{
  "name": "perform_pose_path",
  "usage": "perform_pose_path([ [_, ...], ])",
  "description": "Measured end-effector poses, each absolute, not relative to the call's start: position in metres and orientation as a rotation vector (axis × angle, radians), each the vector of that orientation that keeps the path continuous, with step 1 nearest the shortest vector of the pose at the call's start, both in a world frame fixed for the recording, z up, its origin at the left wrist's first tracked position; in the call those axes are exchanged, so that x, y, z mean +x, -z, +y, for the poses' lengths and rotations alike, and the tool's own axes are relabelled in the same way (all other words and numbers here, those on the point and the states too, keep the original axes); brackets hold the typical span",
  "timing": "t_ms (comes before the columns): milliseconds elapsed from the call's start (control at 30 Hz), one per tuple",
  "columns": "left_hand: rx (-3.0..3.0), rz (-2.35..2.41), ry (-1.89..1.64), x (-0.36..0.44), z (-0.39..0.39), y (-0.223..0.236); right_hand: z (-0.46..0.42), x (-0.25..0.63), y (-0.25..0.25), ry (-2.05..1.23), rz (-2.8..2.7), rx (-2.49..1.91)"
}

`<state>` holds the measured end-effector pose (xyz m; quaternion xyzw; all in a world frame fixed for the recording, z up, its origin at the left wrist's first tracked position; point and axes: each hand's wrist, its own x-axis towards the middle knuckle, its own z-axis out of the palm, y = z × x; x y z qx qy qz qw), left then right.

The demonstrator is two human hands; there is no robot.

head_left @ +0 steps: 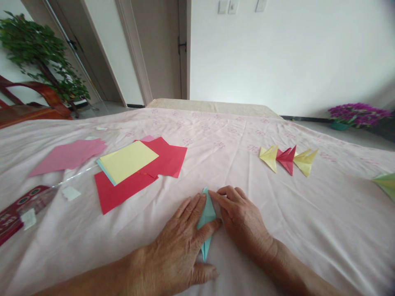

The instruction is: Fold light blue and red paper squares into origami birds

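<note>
Item: blue folded paper (pixel 209 210), slim, pointed at both ends — lying at the near middle of the tablecloth (pixel 296 218), between the hands.
Left hand (pixel 180 238): spreading its fingers across the paper's left side, one crossing its face; apparently pressing, not gripping.
Right hand (pixel 242 213): curling most fingers, the index tip meeting the far right edge; whether it is pinching, cannot tell.
Handling: probably weighing almost nothing, stiffening along its layered folds, creasing easily at the tips — perhaps sliding on the cloth.
Hold: the broad middle is likely offering the safest grip, sparing both points.
Adjacent: yellow sheet (pixel 128 162) overlying red sheets (pixel 173 158), left; red folded piece (pixel 286 159) resting far right.
</note>
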<state>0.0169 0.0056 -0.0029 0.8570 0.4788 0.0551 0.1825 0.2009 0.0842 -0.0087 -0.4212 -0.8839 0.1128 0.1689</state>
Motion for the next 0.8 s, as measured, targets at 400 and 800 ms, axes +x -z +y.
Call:
perform_pose_path([
  [400,2.461,1.386,-0.213,0.0177,0.0043,0.0104,0.0856,0.2034,0.0126,-0.317,-2.481,-1.213],
  [800,2.449,1.369,-0.19,0.0173,0.0042,0.0081,0.0851,0.2014,0.0107,-0.314,-2.516,-1.206],
])
